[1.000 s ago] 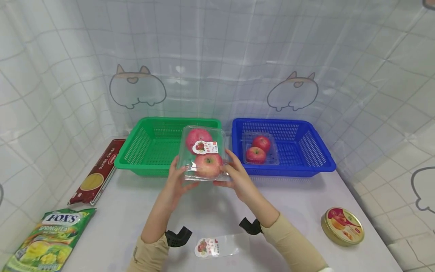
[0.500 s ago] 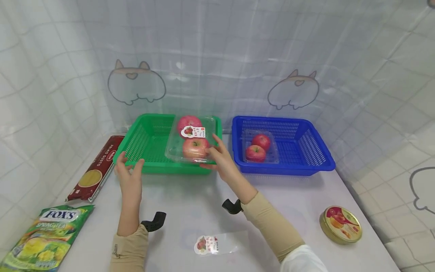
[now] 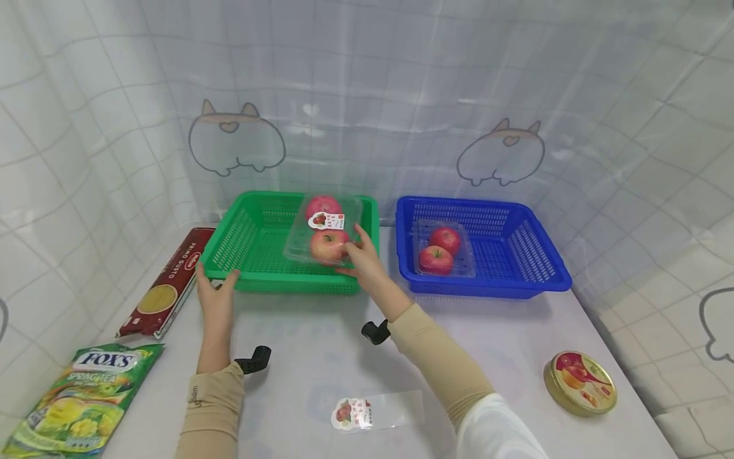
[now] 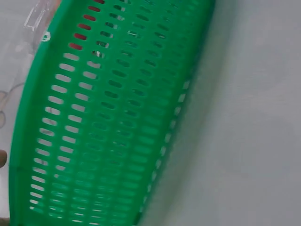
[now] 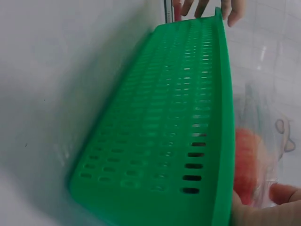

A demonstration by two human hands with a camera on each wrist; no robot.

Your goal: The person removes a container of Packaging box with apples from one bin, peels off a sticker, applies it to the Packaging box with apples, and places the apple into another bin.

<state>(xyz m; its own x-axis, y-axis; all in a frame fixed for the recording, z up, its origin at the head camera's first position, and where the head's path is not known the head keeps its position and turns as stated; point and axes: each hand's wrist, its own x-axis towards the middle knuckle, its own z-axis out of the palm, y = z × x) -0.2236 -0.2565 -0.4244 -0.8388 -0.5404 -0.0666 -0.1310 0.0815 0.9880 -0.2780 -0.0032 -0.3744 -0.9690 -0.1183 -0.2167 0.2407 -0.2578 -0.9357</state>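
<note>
A clear plastic box of two apples (image 3: 329,246) sits tilted over the right part of the green basket (image 3: 298,279), a fruit label on its lid. My right hand (image 3: 367,262) holds the box by its near right corner. In the right wrist view, that thumb (image 5: 282,193) is beside a red apple (image 5: 247,160), just past the basket rim. My left hand (image 3: 218,296) grips the basket's front left corner, thumb and fingers on either side of the rim. In the left wrist view the basket wall (image 4: 108,113) fills the middle, with only fingertips at the left edge.
A blue basket (image 3: 493,287) at right holds another clear box of two apples (image 3: 436,260). A clear label strip (image 3: 367,413) lies in front. Left are a red pasta pack (image 3: 169,284) and a green FOX'S bag (image 3: 86,398); a round tin (image 3: 580,384) is at right.
Both hands carried the apple box left and back over the green basket. My left hand let go of it and moved to the basket's left corner; the box has lowered in my right hand.
</note>
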